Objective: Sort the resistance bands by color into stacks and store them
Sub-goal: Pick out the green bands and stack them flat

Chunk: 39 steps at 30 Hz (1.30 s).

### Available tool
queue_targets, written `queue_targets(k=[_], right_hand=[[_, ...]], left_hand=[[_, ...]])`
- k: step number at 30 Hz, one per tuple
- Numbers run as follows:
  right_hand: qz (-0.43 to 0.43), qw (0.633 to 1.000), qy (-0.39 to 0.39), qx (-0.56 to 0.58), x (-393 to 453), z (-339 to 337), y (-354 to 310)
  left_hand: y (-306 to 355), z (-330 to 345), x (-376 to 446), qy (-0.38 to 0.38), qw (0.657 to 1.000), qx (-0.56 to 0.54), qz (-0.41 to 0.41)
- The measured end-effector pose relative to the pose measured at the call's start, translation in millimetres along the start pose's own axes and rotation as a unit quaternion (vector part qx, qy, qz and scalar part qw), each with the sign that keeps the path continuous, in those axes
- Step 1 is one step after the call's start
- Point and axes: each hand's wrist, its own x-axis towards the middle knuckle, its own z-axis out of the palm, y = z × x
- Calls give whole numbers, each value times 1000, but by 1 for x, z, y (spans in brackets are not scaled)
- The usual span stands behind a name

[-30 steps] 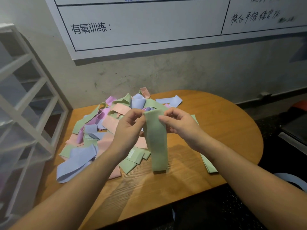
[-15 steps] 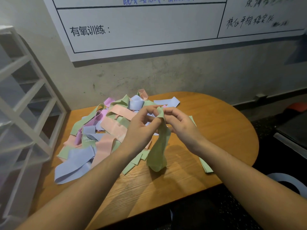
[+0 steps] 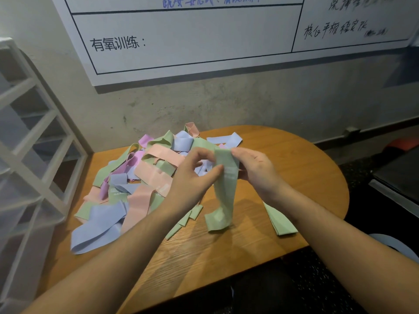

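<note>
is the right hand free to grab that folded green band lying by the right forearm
Probably not yet. The right hand and left hand both pinch the hanging green band. The folded green band lies uncovered on the table, so it is easy once that hand lets go.

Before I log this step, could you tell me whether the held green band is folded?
Hanging, not folded: green band dangles, lower end curling on table.

Before you stands a round wooden table (image 3: 283, 168); a white shelf rack (image 3: 34, 141) sits left, a whiteboard (image 3: 192, 41) hangs above.
</note>
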Motion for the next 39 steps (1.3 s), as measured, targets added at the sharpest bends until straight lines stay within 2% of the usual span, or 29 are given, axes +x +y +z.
queue_targets(k=[1,3,6,8,13,17,21,25,32,36,39], right_hand=[[1,1000,-2,-2,1,0,-1],[-6,1000,-3,-5,4,-2,-2],[-38,998,28,-30,8,-5,-7],[-41,998,43,-34,11,-8,-6],[30,998,12,60,10,-14,7],[81,995,-56,30,2,-28,28],[107,992,-46,-56,-2,-44,49],[129,988,-17,-80,-4,-58,63],[161,983,4,-88,-17,-87,63],[184,976,24,-113,-25,-108,75],[197,955,44,-216,-29,-122,88]], left_hand=[[1,0,2,5,998,-49,-30],[2,1,6,-35,987,-124,-93],[5,7,7,-117,981,-89,-124],[7,13,9,-128,984,-58,-109],[13,24,22,-77,980,-113,-142],[10,31,39,-30,967,-173,-184],[10,43,57,-4,923,-312,-224],[5,58,75,31,884,-365,-291],[-19,98,102,60,860,-367,-349],[-49,125,114,55,887,-303,-345],[-68,145,115,40,907,-224,-355]])
